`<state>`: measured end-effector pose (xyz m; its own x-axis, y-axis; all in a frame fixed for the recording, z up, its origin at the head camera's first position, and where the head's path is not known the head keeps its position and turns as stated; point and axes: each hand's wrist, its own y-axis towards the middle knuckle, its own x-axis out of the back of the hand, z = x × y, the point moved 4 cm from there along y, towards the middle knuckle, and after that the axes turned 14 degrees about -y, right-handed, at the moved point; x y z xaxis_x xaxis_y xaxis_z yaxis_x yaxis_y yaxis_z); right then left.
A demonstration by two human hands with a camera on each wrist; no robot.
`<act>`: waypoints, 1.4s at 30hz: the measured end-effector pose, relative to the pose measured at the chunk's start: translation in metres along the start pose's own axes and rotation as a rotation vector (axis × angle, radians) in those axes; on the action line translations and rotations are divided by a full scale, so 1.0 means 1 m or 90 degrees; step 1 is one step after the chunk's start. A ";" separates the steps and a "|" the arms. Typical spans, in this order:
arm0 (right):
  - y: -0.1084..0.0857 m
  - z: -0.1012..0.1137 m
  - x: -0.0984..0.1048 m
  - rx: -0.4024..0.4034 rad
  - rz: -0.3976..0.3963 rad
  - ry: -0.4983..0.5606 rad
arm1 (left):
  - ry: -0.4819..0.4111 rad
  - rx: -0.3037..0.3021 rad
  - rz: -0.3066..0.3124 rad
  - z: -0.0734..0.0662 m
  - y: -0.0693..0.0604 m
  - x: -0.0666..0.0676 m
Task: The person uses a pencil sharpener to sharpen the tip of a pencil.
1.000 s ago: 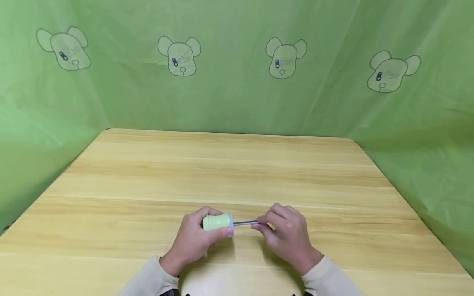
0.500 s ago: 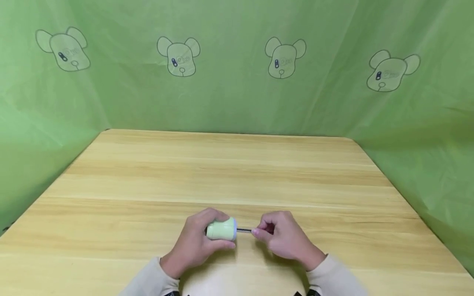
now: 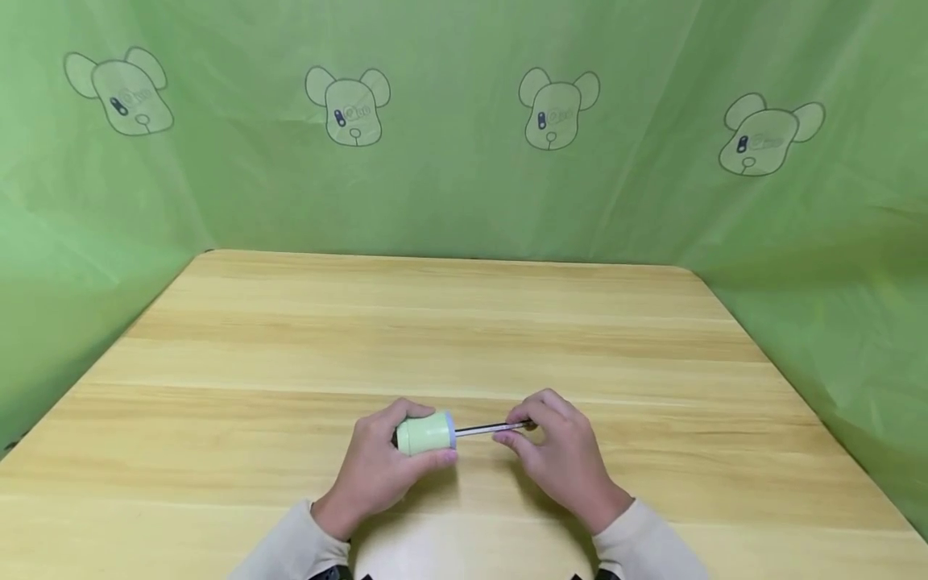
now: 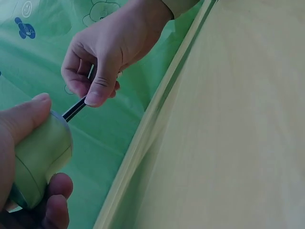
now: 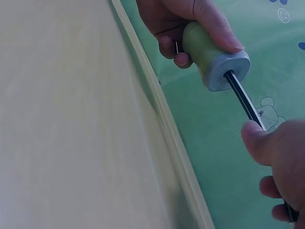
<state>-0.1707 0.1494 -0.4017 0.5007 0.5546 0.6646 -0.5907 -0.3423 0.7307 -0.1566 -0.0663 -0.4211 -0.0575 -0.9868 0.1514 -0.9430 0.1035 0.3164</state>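
Observation:
My left hand (image 3: 373,471) grips a pale green pencil sharpener (image 3: 425,435), thumb and fingers on opposite sides of its body. The sharpener lies sideways, its pale blue end facing right. Out of that end comes a slim pencil (image 3: 478,429), striped black and silver; its tip is hidden inside. On the right, my right hand (image 3: 564,459) pinches the pencil between thumb and fingers. In the right wrist view, the pencil (image 5: 245,101) enters a hole in the pale blue end, and its dark far end shows below the fingers. The left wrist view shows the sharpener (image 4: 45,155) close up.
Both hands are above the near part of a wood-grain table (image 3: 449,338). A green sheet (image 3: 464,201) with printed bear heads hangs behind and along both sides. The wrist views show the table's near edge (image 5: 167,119).
Half a second ago my right hand was rolled over, closer to the sharpener; it has turned back and moved up and right. More pencil shows. The sharpener shifted slightly left and up.

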 end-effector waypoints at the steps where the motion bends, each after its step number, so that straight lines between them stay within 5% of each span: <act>1: 0.000 0.001 0.001 0.011 -0.014 -0.006 | -0.002 0.005 0.001 0.000 0.000 0.000; 7: 0.002 0.002 0.005 0.049 -0.075 -0.009 | -0.031 0.026 0.005 0.000 0.000 0.000; 13: 0.000 0.003 0.004 0.066 -0.083 -0.020 | -0.042 0.045 0.016 0.004 -0.002 -0.001; 19: -0.001 0.004 0.003 0.086 -0.068 -0.031 | -0.023 0.012 0.026 0.004 -0.003 -0.002; 23: 0.000 0.003 0.002 0.032 0.011 -0.007 | -0.005 -0.051 0.042 0.002 -0.002 -0.001; 28: 0.001 0.003 -0.004 -0.122 0.248 0.077 | 0.058 -0.147 0.067 0.000 -0.001 -0.003; 30: 0.000 0.002 -0.006 -0.152 0.299 0.095 | 0.082 -0.169 0.069 -0.001 0.000 -0.004; 33: -0.002 0.003 -0.008 -0.140 0.270 0.072 | 0.091 -0.169 0.062 -0.002 -0.001 -0.005; 38: -0.001 0.003 -0.006 -0.088 0.148 -0.032 | 0.064 -0.109 0.034 -0.001 -0.002 -0.005; 42: 0.000 0.001 -0.004 -0.067 0.076 -0.037 | 0.047 -0.074 0.020 0.000 -0.001 -0.005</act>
<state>-0.1720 0.1460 -0.4038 0.4570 0.4687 0.7560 -0.7095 -0.3205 0.6276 -0.1553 -0.0618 -0.4223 -0.0586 -0.9713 0.2305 -0.8962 0.1529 0.4164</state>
